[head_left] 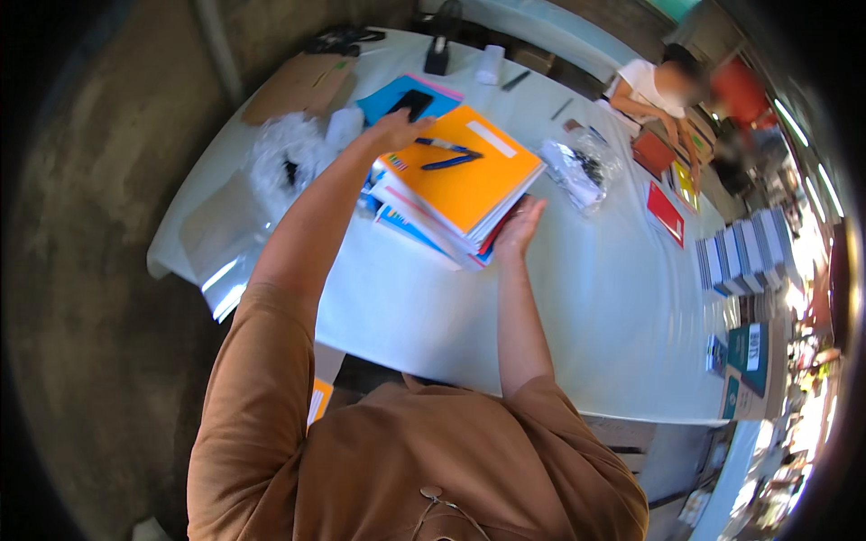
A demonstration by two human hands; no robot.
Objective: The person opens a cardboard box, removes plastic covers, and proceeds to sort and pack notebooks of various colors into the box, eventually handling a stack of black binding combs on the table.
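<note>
A tilted stack of notebooks and booklets with an orange cover on top (492,185) sits in front of me on the table. Two dark blue pen-like tools (451,160), blurred, lie on that cover. My right hand (519,230) grips the stack's near right edge, its fingers partly hidden under it. At the far left corner, my left hand (394,132) is closed on a black smartphone (413,102), though blur softens its fingers. Blue and pink sheets (383,101) lie beneath the phone. A blue booklet (410,224) sticks out from the bottom of the stack.
Crumpled clear plastic (287,162) and flat cardboard (298,88) lie left on the white table (406,316). Another plastic bundle (582,171) rests right of the stack. Farther right are a red booklet (665,215), book piles (744,252), a box (753,361) and a co-worker (649,90).
</note>
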